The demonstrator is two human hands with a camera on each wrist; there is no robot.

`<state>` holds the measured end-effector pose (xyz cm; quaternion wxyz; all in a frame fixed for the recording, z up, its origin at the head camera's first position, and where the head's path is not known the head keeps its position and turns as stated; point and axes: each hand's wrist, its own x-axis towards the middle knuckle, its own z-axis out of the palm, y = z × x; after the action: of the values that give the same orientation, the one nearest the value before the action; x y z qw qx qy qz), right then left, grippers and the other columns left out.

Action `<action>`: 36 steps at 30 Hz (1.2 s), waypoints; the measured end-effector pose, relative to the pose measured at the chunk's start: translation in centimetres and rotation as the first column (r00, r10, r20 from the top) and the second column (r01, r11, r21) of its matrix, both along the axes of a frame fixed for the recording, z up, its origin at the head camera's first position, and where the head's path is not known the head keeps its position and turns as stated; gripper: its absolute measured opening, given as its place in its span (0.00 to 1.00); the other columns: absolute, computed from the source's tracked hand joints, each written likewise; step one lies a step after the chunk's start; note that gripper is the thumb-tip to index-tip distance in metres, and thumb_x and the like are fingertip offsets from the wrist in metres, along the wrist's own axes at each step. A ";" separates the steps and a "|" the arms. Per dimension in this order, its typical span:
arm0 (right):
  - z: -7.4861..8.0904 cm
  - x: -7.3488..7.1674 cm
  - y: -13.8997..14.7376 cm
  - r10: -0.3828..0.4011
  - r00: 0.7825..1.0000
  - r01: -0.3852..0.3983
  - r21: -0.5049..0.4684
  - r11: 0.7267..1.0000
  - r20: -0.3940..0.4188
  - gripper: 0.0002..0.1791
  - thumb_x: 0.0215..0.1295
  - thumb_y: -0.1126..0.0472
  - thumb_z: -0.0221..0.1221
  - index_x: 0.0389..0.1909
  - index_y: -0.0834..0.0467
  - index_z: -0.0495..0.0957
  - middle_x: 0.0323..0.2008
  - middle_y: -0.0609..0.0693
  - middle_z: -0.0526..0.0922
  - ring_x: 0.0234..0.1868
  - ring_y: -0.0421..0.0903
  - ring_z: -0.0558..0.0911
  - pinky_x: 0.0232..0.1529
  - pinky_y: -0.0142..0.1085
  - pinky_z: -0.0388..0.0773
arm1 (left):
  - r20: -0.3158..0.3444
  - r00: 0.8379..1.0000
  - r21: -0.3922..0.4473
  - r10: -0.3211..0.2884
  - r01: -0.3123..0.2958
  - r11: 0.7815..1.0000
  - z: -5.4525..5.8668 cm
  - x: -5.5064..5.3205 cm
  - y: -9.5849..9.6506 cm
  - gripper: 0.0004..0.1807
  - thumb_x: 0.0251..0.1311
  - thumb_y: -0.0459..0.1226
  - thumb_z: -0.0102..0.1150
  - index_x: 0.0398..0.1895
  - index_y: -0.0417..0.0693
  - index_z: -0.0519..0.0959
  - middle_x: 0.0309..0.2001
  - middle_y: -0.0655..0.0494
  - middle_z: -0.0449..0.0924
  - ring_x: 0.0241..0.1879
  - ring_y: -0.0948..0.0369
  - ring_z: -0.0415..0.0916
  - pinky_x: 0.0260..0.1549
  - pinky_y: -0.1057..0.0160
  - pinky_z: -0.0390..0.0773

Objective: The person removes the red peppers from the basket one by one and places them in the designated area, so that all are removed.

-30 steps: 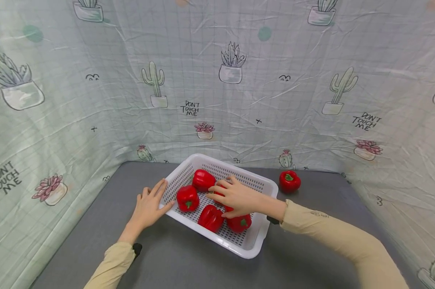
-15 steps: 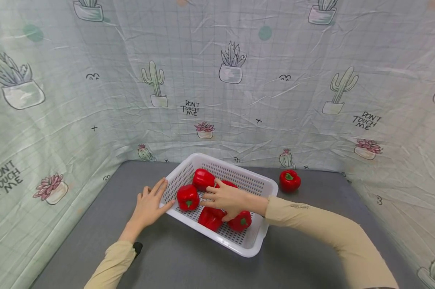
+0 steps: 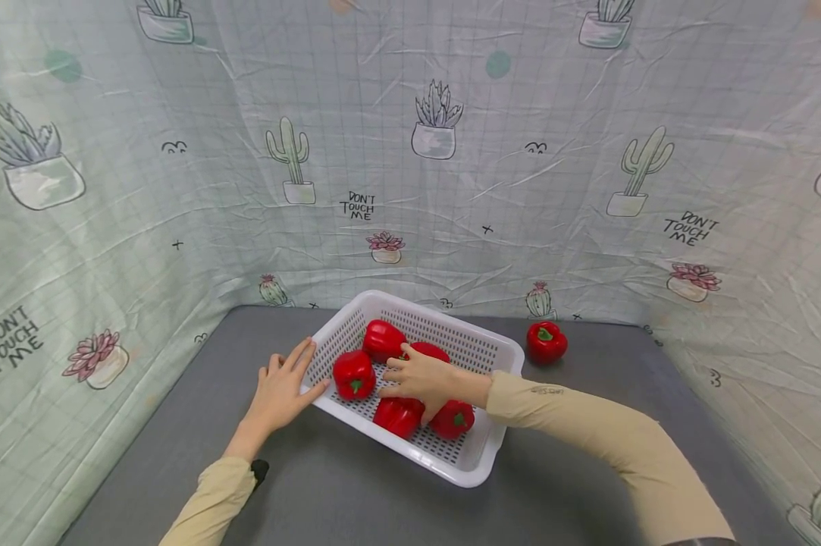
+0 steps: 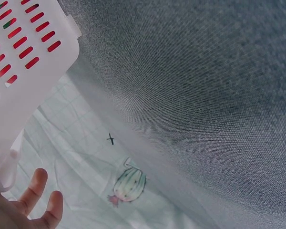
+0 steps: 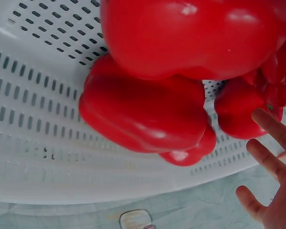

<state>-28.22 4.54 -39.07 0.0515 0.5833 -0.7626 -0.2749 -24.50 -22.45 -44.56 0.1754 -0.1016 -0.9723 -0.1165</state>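
Observation:
Several red bell peppers [image 3: 353, 373] lie in a white perforated plastic basket [image 3: 444, 469]. Spread fingers of my left hand [image 3: 278, 392] rest along the basket's left rim. My right hand [image 3: 420, 379] reaches into the middle of the basket, palm down over the peppers, with its fingers apart and mostly straight. Its thumb dips between the two front peppers, and part of a rear red pepper [image 3: 429, 350] shows behind it. In the right wrist view, a large pepper [image 5: 195, 38] fills the top, while the extended fingers lie at the right edge.
Another red bell pepper [image 3: 546, 343] stands on the grey table [image 3: 355, 508], right of the basket near the back. A pale cloth curtain [image 3: 451, 197] printed with cacti hangs behind and along both sides.
My right hand has moved left and slightly toward me over the peppers, uncovering more of the rear one. The left hand, the basket and the pepper outside stay in place.

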 end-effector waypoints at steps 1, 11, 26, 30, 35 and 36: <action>-0.1 0.0 -0.1 0.002 1.000 -0.002 0.006 1.000 0.005 0.45 0.41 0.35 0.61 0.63 0.40 0.59 0.61 0.43 0.68 0.62 0.45 0.62 0.61 0.53 0.56 | -0.002 1.000 0.000 0.000 0.000 1.000 0.0 0.0 0.0 0.41 0.52 0.57 0.52 0.66 0.48 0.58 0.66 0.50 0.57 0.42 0.50 0.60 0.31 0.55 0.57; -1.3 0.3 -1.1 0.030 0.999 -0.032 0.047 0.998 0.026 0.45 0.40 0.35 0.62 0.63 0.42 0.60 0.60 0.42 0.68 0.62 0.44 0.63 0.61 0.51 0.57 | 0.002 1.000 0.002 -0.003 0.003 1.000 -0.1 0.1 0.1 0.40 0.52 0.57 0.51 0.66 0.48 0.58 0.66 0.50 0.57 0.42 0.50 0.60 0.31 0.55 0.57; -1.6 0.4 -1.4 0.032 0.999 -0.028 0.089 0.996 -0.042 0.44 0.41 0.37 0.62 0.62 0.43 0.59 0.60 0.38 0.67 0.60 0.42 0.62 0.60 0.44 0.61 | -0.011 1.000 0.000 -0.006 0.006 1.000 0.0 0.0 0.0 0.40 0.52 0.57 0.51 0.66 0.48 0.58 0.66 0.50 0.57 0.41 0.50 0.59 0.30 0.55 0.56; -1.5 0.5 -1.3 0.020 0.999 -0.016 0.093 0.996 -0.044 0.45 0.40 0.38 0.63 0.63 0.43 0.59 0.61 0.38 0.67 0.61 0.42 0.62 0.60 0.43 0.60 | -0.018 1.000 -0.001 -0.008 0.008 1.000 0.0 0.0 0.0 0.40 0.52 0.56 0.52 0.65 0.47 0.59 0.66 0.50 0.57 0.41 0.50 0.60 0.30 0.55 0.56; -1.3 0.4 -1.3 0.016 0.998 -0.011 0.094 0.996 -0.053 0.46 0.39 0.38 0.64 0.63 0.42 0.58 0.61 0.39 0.67 0.62 0.42 0.63 0.61 0.43 0.61 | -0.018 1.000 0.009 -0.005 0.006 1.000 -0.1 0.0 0.0 0.40 0.51 0.56 0.53 0.65 0.47 0.59 0.66 0.50 0.57 0.42 0.49 0.60 0.30 0.55 0.56; -1.2 0.4 -1.3 0.016 0.998 -0.011 0.094 0.995 -0.053 0.46 0.39 0.39 0.64 0.63 0.42 0.58 0.61 0.39 0.67 0.62 0.42 0.63 0.61 0.43 0.61 | -0.017 1.000 0.011 -0.005 0.005 1.000 -0.2 0.0 0.0 0.40 0.51 0.56 0.54 0.65 0.47 0.59 0.66 0.50 0.57 0.42 0.49 0.60 0.30 0.55 0.56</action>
<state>-27.80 3.28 -40.31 0.0465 0.5827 -0.7431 -0.3257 -24.55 -22.42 -44.72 0.1841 -0.1041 -0.9698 -0.1216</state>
